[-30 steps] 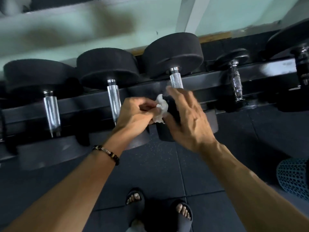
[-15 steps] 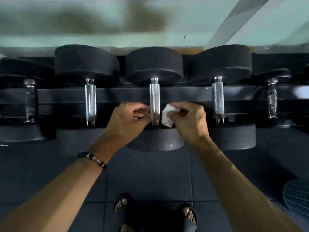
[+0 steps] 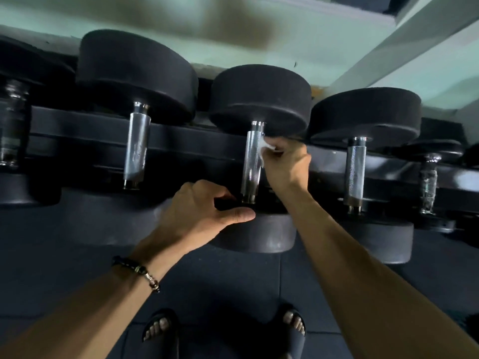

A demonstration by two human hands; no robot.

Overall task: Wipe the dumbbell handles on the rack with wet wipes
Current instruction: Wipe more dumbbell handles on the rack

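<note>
Nearest the camera, two feet in dark slides [image 3: 294, 332] stand on the dark tiled floor [image 3: 233, 281]; the bottom edge cuts off their heels. Both forearms reach forward from the lower corners, the left one wearing a beaded bracelet [image 3: 137, 272] at the wrist.

The left hand [image 3: 197, 216] holds the near head [image 3: 259, 233] of the middle dumbbell: its thumb lies along the head's top edge, and its curled fingers hook over the inner face beside the base of the handle [image 3: 252, 164]. The fingertips are lost in shadow there.

The right hand [image 3: 286, 164] is farther in, its fingers curled round a white wipe [image 3: 267, 149] and pressing it against the right side of the handle's upper part, just under the far head [image 3: 259, 99]. Most of the wipe is hidden inside the fist; only a crumpled corner shows.

The dumbbell lies across the black rack [image 3: 181, 141], between one more dumbbell on each side with bare chrome handles [image 3: 136, 149] [image 3: 355, 172]. A further handle at the left edge is cut off and blurred, and a smaller dumbbell [image 3: 429, 182] at the far right is hard to make out. Behind the rack stands a pale green wall [image 3: 129, 19], smeared by blur.
</note>
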